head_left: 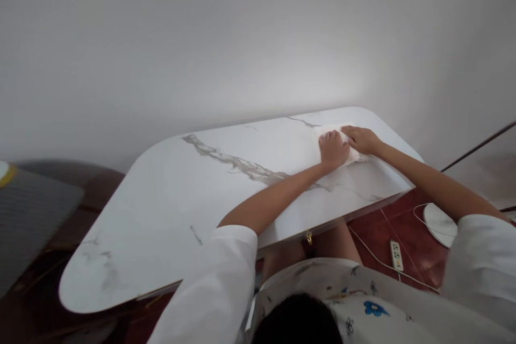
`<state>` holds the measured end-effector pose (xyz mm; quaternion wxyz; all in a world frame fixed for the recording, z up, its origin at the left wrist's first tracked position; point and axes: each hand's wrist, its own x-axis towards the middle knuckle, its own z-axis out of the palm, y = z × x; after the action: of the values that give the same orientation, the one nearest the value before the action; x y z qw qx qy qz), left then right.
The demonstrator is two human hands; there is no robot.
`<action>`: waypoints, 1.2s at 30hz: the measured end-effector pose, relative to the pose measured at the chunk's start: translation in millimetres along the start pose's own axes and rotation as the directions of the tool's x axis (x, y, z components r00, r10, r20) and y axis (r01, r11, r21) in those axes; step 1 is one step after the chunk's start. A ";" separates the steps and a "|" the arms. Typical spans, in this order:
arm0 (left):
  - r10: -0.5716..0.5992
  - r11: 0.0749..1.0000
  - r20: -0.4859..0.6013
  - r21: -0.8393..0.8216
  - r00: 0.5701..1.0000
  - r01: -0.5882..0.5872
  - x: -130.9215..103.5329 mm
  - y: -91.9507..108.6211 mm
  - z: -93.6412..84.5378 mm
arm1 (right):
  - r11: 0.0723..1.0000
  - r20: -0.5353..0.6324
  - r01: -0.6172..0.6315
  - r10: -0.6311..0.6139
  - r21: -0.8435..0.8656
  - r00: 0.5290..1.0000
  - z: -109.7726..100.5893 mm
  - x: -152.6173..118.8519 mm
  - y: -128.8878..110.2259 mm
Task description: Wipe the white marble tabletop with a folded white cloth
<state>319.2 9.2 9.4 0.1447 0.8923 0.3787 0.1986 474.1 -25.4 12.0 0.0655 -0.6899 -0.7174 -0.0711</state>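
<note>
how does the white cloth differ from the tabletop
The white cloth is small, while the tabletop is many times larger. The cloth looks soft and rumpled under the left hand and right hand; the tabletop is flat, with rounded corners. The cloth shows no clear pattern, whereas the tabletop has grey-brown marble-like veins. Both are mainly white.

Lettering, numbers, brands and signs: none legible. On the power strip (396, 256), lower than the marble-patterned table (161, 193) and off its near right side: any marking too small to read. On the shirt (397, 328), at the near side of the table: printed with a blue flower (374, 309) and small dark motifs (349, 325), not readable as letters. On the yellow-edged item (7, 174), left of the table: likewise unreadable.
</note>
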 end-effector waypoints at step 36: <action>0.161 0.986 0.161 0.017 0.974 -0.166 -89.2 26.7 -22.4 | 0.981 -0.107 -0.056 0.077 0.186 0.991 -10.3 -111.0 -41.4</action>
<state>268.7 -71.7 18.2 0.1439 0.9356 0.2940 0.1321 437.1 -137.8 0.3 0.1716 -0.6996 -0.6924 -0.0418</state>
